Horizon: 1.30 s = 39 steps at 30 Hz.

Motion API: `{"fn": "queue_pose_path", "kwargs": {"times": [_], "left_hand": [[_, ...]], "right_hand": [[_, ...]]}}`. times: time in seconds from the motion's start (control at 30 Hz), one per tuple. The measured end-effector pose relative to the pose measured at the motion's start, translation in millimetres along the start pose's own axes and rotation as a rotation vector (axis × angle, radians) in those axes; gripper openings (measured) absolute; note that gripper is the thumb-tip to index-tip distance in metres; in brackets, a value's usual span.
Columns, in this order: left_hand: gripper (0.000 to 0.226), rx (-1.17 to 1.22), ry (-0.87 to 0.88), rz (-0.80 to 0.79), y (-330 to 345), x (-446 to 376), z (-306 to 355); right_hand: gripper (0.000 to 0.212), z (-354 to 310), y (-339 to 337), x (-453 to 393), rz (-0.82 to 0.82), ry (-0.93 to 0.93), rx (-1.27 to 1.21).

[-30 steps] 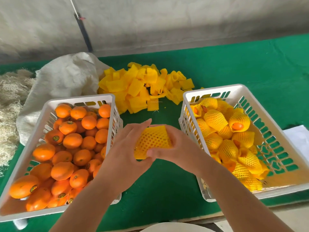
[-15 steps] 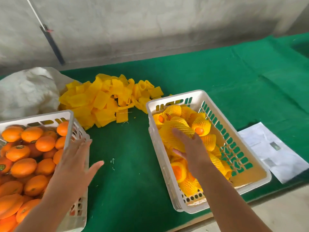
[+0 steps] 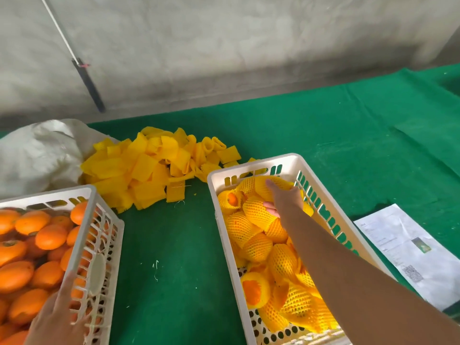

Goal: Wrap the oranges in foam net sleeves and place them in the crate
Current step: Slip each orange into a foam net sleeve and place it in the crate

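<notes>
Hands: right hand (image 3: pixel 282 199) is deep in the right crate (image 3: pixel 251 162), fingers curled round a wrapped orange (image 3: pixel 258 211) at the far end, probably tucking it into a gap. Left hand (image 3: pixel 62 317) lies loose and empty on the rim of the left crate (image 3: pixel 94 195), likely lining up the next orange.
Stock: bare oranges (image 3: pixel 29 245) fill that left crate; spare foam sleeves (image 3: pixel 149 168) are piled on the tabletop (image 3: pixel 179 257) just behind it.
Hard to see: the forearm covers much of the right crate, and the left crate is cut off by the frame edge.
</notes>
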<state>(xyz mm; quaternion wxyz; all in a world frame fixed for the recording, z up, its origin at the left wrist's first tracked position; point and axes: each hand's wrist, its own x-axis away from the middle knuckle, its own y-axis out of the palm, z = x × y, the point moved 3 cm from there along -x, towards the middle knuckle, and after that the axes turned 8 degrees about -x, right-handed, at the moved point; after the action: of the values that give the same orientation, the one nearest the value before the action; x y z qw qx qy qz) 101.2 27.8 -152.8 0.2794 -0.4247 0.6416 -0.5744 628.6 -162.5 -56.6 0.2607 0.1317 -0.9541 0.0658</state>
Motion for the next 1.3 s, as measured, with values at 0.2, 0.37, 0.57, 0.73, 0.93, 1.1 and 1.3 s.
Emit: {"fn": "queue_pose_path", "kwargs": {"times": [0.2, 0.37, 0.57, 0.73, 0.93, 1.1, 1.3], "left_hand": [[0.040, 0.332, 0.009, 0.135, -29.8, 1.9, -3.7], [0.132, 0.421, -0.166, 0.162, -55.8, 4.9, -1.2], [0.123, 0.490, -0.190, 0.008, -68.3, 5.2, 5.3], [0.107, 0.543, -0.159, -0.020, -76.0, 11.3, 9.5], [0.056, 0.530, -0.120, 0.111, -95.1, 15.2, -13.3], [0.056, 0.325, -0.193, 0.027, -73.2, -1.7, -71.1], [0.038, 0.038, -0.015, -0.092, -43.4, 2.8, -93.3]], "right_hand": [[0.095, -1.6, 1.8, -13.2, -0.027, 0.025, 0.025], [0.085, -5.3, -9.7, 19.8, 0.056, -0.213, 0.128], [0.054, -3.0, 28.8, 114.2, -0.081, -0.595, 0.335], [0.043, 13.8, 85.9, 176.5, -0.302, -0.726, 0.537], [0.039, 57.3, 140.2, 236.9, -0.487, -0.742, 0.679], [0.037, 94.4, 173.8, 275.7, -0.604, -0.686, 0.757], [0.038, 122.2, 204.6, 304.0, -0.666, -0.641, 0.817]]}}
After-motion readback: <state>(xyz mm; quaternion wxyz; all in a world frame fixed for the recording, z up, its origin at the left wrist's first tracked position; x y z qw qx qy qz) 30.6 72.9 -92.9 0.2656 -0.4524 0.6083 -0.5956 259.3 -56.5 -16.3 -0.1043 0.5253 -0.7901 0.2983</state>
